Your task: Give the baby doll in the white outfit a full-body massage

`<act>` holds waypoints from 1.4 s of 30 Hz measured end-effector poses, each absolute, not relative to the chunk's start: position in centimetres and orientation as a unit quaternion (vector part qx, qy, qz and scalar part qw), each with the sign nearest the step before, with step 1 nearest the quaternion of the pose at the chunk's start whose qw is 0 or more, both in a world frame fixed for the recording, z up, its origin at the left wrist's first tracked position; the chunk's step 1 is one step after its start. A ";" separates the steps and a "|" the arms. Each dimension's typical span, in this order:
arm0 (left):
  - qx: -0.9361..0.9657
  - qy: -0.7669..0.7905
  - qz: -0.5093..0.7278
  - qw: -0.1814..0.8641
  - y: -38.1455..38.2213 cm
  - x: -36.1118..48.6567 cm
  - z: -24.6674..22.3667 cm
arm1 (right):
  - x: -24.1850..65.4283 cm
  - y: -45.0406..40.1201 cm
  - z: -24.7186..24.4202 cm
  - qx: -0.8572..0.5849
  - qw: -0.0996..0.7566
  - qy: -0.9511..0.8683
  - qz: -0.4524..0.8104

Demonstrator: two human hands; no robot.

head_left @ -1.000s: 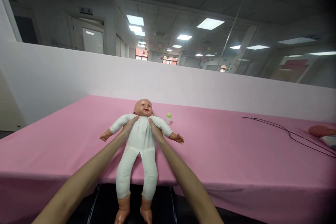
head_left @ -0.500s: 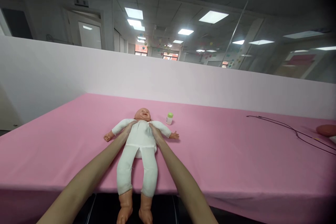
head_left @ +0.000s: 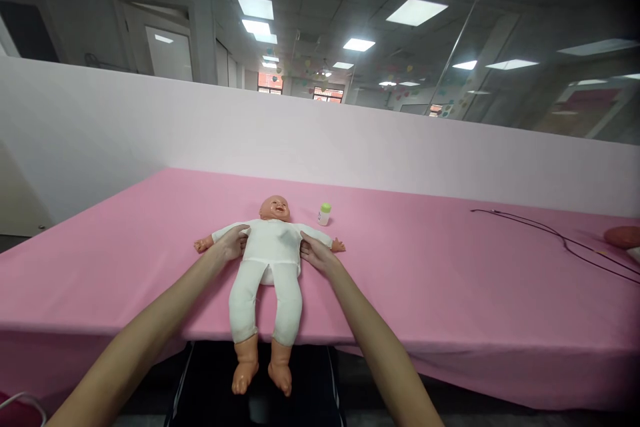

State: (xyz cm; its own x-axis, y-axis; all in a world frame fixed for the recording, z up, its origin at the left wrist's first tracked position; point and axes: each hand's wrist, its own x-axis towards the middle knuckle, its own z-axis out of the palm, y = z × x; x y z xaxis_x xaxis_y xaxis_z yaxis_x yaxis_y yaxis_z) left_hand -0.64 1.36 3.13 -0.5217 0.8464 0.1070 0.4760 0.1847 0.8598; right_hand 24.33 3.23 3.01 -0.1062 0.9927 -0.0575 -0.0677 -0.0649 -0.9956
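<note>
A baby doll (head_left: pixel 273 240) in a white top and white trousers lies on its back, its head toward the wall and its feet hanging past the near edge. My left hand (head_left: pixel 233 243) is at the doll's side just below its arm, fingers curled against the body. On the opposite side my right hand (head_left: pixel 317 252) grips the doll below its other arm, thumb toward the chest. Some fingertips of both hands are hidden by the doll's body and sleeves. Beside the doll's head stands a small bottle (head_left: pixel 324 215) with a green cap.
The doll rests on a table with a pink cloth (head_left: pixel 425 280). At the right lie a thin black cable (head_left: pixel 543 230) and a reddish-brown round object (head_left: pixel 623 237), cut off by the frame. A white low wall (head_left: pixel 320 140) with glass above it runs behind the table.
Both hands have slid from the upper chest by the shoulders outward and down to the doll's sides below its arms. The camera view has shifted slightly.
</note>
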 end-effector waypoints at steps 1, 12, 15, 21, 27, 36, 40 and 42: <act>0.460 0.733 0.455 0.209 1.4 -1.2 3.1 | 25.2 3.3 2.7 -0.486 0.447 -0.513 0.549; 0.763 0.516 0.357 0.155 5.8 1.9 0.5 | 20.1 6.2 1.2 -0.503 0.381 -0.755 0.180; 0.751 0.570 0.294 0.158 6.9 2.0 -1.8 | 19.4 6.8 -0.6 -0.542 0.338 -0.753 0.158; 0.741 0.620 0.229 0.120 6.3 -2.0 -3.9 | 21.4 6.9 -1.5 -0.597 0.279 -0.746 0.099; 0.726 0.650 0.212 -0.074 4.3 -4.4 -4.4 | 24.1 6.2 -2.0 -0.631 0.228 -0.742 -0.010; 0.693 0.678 0.214 -0.118 1.8 -4.7 -1.7 | 26.7 4.8 -2.0 -0.702 0.194 -0.681 -0.068; 0.687 0.674 0.273 -0.001 -4.0 -4.7 -0.8 | 28.2 4.6 -1.4 -0.757 0.199 -0.622 -0.039; 0.656 0.680 0.316 0.087 -7.6 -4.6 -1.4 | 28.8 4.7 -1.2 -0.781 0.201 -0.591 -0.025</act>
State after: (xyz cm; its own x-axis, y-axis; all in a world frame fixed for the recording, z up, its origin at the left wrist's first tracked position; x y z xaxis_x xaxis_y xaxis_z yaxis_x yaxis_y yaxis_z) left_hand -4.65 -7.56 -1.42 -0.1251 0.9473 0.2951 0.8369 -0.0590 0.5442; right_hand 28.79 4.67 -1.21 0.3011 0.9127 0.2763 0.9327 -0.2215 -0.2846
